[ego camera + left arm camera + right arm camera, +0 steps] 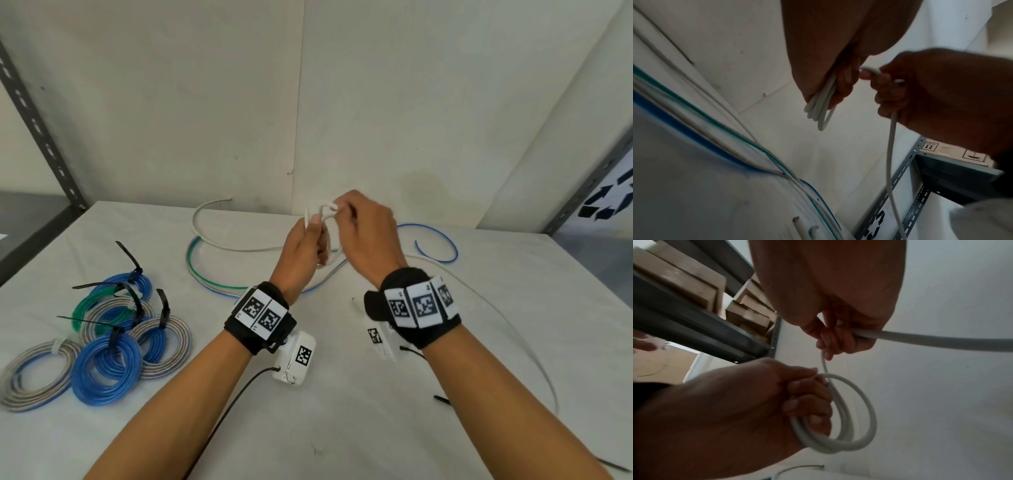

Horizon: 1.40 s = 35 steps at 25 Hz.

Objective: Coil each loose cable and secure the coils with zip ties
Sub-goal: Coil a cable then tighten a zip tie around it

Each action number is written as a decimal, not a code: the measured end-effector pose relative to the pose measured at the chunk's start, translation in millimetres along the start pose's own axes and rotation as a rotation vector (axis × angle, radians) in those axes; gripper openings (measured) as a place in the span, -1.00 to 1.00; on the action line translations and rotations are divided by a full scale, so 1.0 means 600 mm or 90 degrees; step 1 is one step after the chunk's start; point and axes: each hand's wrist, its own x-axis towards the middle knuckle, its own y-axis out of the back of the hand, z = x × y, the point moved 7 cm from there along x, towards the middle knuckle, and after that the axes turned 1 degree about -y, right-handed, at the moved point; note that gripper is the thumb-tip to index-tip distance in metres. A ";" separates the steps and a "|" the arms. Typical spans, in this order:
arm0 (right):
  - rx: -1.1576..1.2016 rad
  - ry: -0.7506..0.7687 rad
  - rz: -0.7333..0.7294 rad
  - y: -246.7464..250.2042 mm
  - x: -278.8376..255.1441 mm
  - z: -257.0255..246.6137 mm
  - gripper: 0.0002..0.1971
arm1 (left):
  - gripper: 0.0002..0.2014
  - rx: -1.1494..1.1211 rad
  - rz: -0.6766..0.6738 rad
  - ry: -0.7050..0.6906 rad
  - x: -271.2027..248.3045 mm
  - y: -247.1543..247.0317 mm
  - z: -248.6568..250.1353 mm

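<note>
Above the back middle of the table, my left hand grips a small coil of white cable of a few loops. In the left wrist view the coil hangs out of the curled fingers. My right hand, just right of it, pinches the same cable where it leaves the coil. The loose tail runs from there to the right and curves down over the table. The right wrist view shows the tail passing through my right fingers, with the left hand and its coil below.
Several finished coils, blue, green and grey, lie at the left, tied with black zip ties. Loose grey, green-blue and blue cables lie at the back. A spare black zip tie lies at the right. Shelf uprights flank the table.
</note>
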 end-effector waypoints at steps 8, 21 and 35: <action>-0.003 -0.147 0.123 0.058 0.019 0.098 -0.78 | -0.64 -0.212 0.090 0.025 0.015 0.032 0.024; 0.106 0.072 -0.166 -0.054 -0.036 -0.011 -0.63 | -0.56 -0.158 0.022 0.069 0.008 0.017 0.011; 0.077 -0.004 -0.039 -0.025 -0.028 0.050 -0.51 | -0.58 -0.466 0.089 0.118 0.001 0.006 0.021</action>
